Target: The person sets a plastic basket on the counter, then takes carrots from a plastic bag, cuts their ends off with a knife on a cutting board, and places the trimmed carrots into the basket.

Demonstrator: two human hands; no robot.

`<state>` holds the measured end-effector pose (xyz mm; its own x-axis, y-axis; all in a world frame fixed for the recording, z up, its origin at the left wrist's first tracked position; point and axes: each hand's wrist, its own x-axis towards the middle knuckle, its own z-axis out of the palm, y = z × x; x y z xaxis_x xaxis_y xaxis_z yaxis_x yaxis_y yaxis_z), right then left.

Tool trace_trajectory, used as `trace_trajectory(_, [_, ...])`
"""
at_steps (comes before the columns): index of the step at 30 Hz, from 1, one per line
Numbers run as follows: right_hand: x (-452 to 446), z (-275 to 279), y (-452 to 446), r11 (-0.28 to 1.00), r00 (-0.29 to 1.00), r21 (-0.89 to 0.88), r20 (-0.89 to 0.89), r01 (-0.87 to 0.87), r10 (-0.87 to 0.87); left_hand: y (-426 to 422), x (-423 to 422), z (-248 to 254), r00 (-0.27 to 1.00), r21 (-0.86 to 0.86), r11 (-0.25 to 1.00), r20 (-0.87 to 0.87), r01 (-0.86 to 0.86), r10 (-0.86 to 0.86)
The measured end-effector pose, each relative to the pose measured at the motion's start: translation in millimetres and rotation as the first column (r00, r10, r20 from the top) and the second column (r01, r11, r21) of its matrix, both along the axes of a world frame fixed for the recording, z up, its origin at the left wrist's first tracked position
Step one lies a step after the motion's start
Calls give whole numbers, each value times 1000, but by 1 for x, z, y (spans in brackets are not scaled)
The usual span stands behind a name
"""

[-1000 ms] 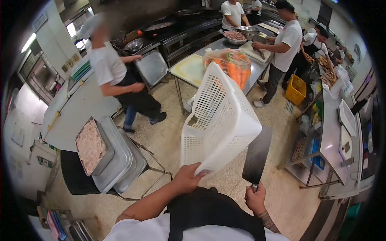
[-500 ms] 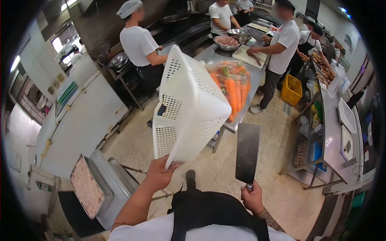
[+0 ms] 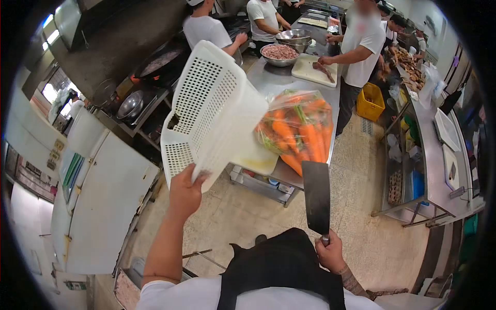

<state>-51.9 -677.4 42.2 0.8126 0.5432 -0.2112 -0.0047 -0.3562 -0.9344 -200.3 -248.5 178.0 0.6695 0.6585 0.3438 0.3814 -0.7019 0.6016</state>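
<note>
My left hand (image 3: 185, 192) is closed on the rim of a white perforated plastic basket (image 3: 206, 98), which is tipped on its side in the air. In my right hand (image 3: 329, 252) is the handle of a cleaver (image 3: 316, 196), its broad dark blade pointing up and away from me. Beyond the blade, a clear plastic bag of carrots (image 3: 297, 129) lies at the near end of a steel table (image 3: 276, 77). A white cutting board (image 3: 258, 159) with a yellowish stain shows partly behind the basket.
A person (image 3: 361, 46) at the table's right side handles meat on a white board (image 3: 305, 70). Near it stands a bowl of chopped meat (image 3: 279, 54). A yellow crate (image 3: 370, 103) sits on the floor. White chest-like units (image 3: 113, 201) stand left, a steel counter (image 3: 426, 150) right.
The view has moved closer to the steel table and the carrots. The basket has shifted left and now shows more of its perforated side. Both hands keep their holds.
</note>
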Motion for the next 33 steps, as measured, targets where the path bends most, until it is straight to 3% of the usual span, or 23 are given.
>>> trace_trajectory(1, [6, 3, 3, 1000, 1000, -11, 10, -13, 13, 7, 18, 8, 999, 20, 1000, 51, -2, 1])
trace_trajectory(2, [12, 4, 7, 999, 999, -23, 20, -27, 27, 9, 29, 26, 1000, -51, 999, -13, -1, 1])
trace_trajectory(5, [35, 1, 16, 997, 994, -28, -87, -69, 66, 41, 59, 24, 1000, -88, 996, 1, -14, 14])
trace_trajectory(9, [74, 5, 38, 971, 971, -72, -84, -230, 224, 75, 95, 29, 993, 121, 992, -109, -26, 40])
trace_trajectory(13, [102, 18, 66, 954, 959, -129, 50, -272, 280, 123, 144, 30, 988, 26, 1000, -155, -8, 12])
trace_trajectory(14, [105, 23, 69, 953, 957, -139, 75, -268, 280, 130, 157, 36, 975, 170, 985, -218, 1, 37])
trace_trajectory(15, [109, 28, 73, 953, 955, -150, 102, -263, 280, 147, 172, 33, 970, 210, 977, -242, 22, 30])
trace_trajectory(21, [101, 37, 90, 985, 992, -154, 89, -79, 94, 254, 283, -17, 927, 373, 910, -373, 182, -33])
trace_trajectory(24, [83, 41, 110, 979, 992, -198, 123, 36, -11, 313, 347, -72, 892, 426, 838, -427, 342, -147])
trace_trajectory(29, [43, 37, 164, 940, 946, -144, -60, 308, -319, 348, 421, -131, 822, 413, 754, -492, 512, -289])
trace_trajectory(33, [22, 29, 213, 897, 905, -147, -21, 417, -425, 359, 453, -179, 766, 372, 699, -502, 610, -402])
